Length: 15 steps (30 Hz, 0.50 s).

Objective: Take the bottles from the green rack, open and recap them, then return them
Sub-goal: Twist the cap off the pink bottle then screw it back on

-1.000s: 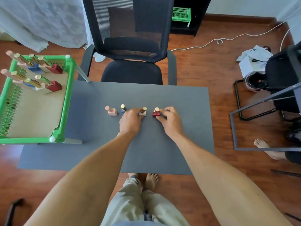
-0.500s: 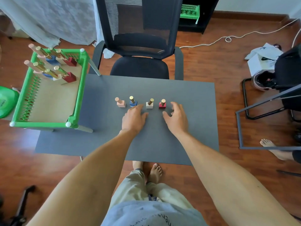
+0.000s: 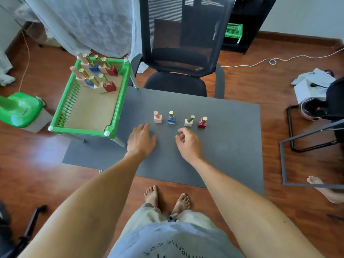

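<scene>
- Hovering over the grey table top (image 3: 232, 146), palm down, fingers straight and together, gripping nothing: left hand (image 3: 141, 141), fingertips ending just near of the pink bottle (image 3: 157, 117)
- Hanging over the mat to the right of it, fingers loosely curled, thumb and forefinger close together with nothing between them: right hand (image 3: 188, 143), just near of the gap between the blue bottle (image 3: 171, 118) and the white bottle (image 3: 189, 121)
- Standing in a row across the table, far of both hands, left to right: pink, blue, white, then the red bottle (image 3: 202, 122), all capped; pink cap on the pink one, gold caps on the rest
- Leaning to the right: the white bottle's gold cap
- Touching none of the four bottles: either hand
- Sitting at the table's far-left corner, raised on white legs: green rack (image 3: 119, 101), holding two more rows of bottles (image 3: 96, 73) at its far end
- Standing past the table's far edge: black mesh office chair (image 3: 178, 53)
- Lying on the wooden floor (image 3: 260, 81) at far right: white cable (image 3: 273, 61)
</scene>
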Each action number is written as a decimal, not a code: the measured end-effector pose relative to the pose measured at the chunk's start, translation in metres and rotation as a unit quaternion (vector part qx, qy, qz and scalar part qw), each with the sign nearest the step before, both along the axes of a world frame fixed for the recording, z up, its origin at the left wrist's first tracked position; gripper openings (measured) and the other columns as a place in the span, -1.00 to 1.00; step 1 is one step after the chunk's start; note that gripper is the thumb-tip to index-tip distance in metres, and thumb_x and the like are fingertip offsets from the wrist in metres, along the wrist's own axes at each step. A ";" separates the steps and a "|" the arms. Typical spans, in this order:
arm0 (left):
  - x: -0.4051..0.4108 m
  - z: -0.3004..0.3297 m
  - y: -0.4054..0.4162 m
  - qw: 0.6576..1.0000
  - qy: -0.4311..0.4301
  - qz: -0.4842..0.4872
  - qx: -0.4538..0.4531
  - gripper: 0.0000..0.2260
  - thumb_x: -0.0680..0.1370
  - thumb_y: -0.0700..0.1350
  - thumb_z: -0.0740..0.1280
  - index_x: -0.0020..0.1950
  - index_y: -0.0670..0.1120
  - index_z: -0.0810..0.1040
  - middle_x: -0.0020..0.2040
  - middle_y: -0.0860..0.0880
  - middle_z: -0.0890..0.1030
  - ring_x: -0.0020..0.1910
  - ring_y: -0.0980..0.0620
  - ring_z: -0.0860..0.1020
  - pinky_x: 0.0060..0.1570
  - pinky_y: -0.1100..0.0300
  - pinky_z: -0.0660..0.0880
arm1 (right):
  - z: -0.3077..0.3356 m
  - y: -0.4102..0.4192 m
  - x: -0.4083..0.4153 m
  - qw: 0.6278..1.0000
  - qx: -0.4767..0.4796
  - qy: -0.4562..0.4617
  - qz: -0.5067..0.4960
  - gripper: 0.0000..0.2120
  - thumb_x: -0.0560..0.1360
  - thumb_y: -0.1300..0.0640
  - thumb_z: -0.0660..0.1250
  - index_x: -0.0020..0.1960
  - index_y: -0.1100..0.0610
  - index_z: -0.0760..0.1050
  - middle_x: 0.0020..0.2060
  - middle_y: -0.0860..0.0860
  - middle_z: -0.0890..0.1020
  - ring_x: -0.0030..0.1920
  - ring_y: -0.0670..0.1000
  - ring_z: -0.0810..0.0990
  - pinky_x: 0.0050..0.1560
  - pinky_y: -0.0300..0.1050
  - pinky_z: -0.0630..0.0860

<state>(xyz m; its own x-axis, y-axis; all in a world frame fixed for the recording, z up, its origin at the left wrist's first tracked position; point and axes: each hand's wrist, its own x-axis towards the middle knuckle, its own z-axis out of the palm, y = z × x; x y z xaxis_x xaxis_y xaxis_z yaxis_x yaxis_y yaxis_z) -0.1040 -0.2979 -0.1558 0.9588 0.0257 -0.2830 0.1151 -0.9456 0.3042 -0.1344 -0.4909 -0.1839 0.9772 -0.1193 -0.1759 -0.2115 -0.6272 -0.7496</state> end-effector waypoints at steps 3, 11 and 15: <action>0.004 -0.010 0.013 1.000 0.008 -0.024 0.012 -0.36 0.62 0.09 0.29 0.61 -0.11 0.15 0.64 -0.09 0.12 0.61 -0.12 0.10 0.51 -0.06 0.19 | 0.002 0.020 0.013 1.000 0.013 -0.011 0.021 -0.68 0.64 0.11 0.34 0.37 0.16 0.55 -0.09 0.00 0.64 -0.07 0.12 0.62 0.03 0.09 0.60; 0.006 -0.046 0.035 0.996 0.016 -0.081 0.032 -0.21 0.60 0.18 0.18 0.66 -0.14 -0.12 0.66 -0.11 -0.18 0.63 -0.07 -0.22 0.59 -0.02 -0.16 | 0.000 0.060 0.049 0.998 -0.005 0.032 0.052 -0.47 0.68 0.05 0.28 0.63 0.03 0.28 0.01 0.01 0.73 0.07 0.19 0.66 0.11 0.11 0.58; 0.004 -0.059 0.039 0.996 0.030 -0.089 0.007 -0.22 0.60 0.19 0.16 0.66 -0.13 -0.12 0.66 -0.10 -0.18 0.63 -0.06 -0.21 0.59 -0.02 -0.16 | -0.003 0.072 0.066 0.998 -0.016 0.051 0.045 -0.48 0.69 0.10 0.24 0.63 0.01 0.26 0.00 0.13 0.73 0.06 0.26 0.64 0.10 0.12 0.57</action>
